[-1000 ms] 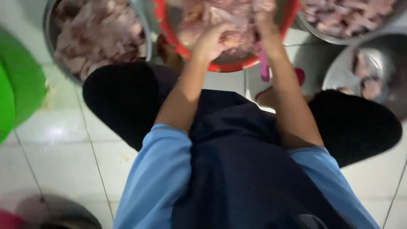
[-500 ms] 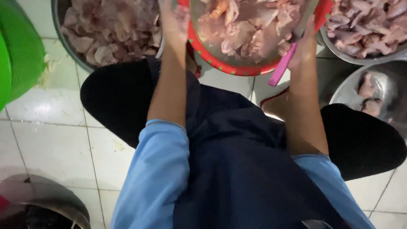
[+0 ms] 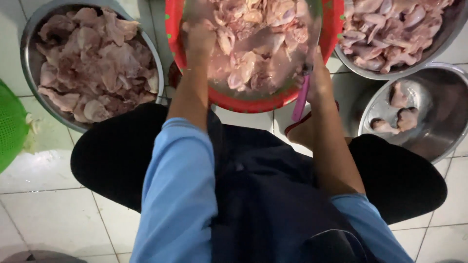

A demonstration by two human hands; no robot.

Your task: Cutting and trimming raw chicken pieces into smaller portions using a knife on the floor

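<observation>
White floor tiles [image 3: 58, 214] fill the lower part of the frame, seen from above over a seated person's dark apron and blue sleeves. At the top centre sits a red basin [image 3: 336, 29] heaped with raw chicken pieces [image 3: 258, 44]. The left hand [image 3: 200, 34] reaches into the basin's left side and rests on the meat; its fingers are blurred, so how far it is closed cannot be told. The right hand [image 3: 319, 80] sits at the basin's lower right rim, closed around a pink-handled knife [image 3: 301, 102] whose handle points down toward the lap. A bare foot shows just below that hand.

Upper left of the frame holds a steel bowl [image 3: 29, 63] piled with more pale chicken. Upper right holds a second steel bowl [image 3: 438, 48], also full of meat. Below it, at the right edge, a third steel bowl [image 3: 434, 141] holds only a few pieces. A green basket [image 3: 9, 126] pokes in at the left edge.
</observation>
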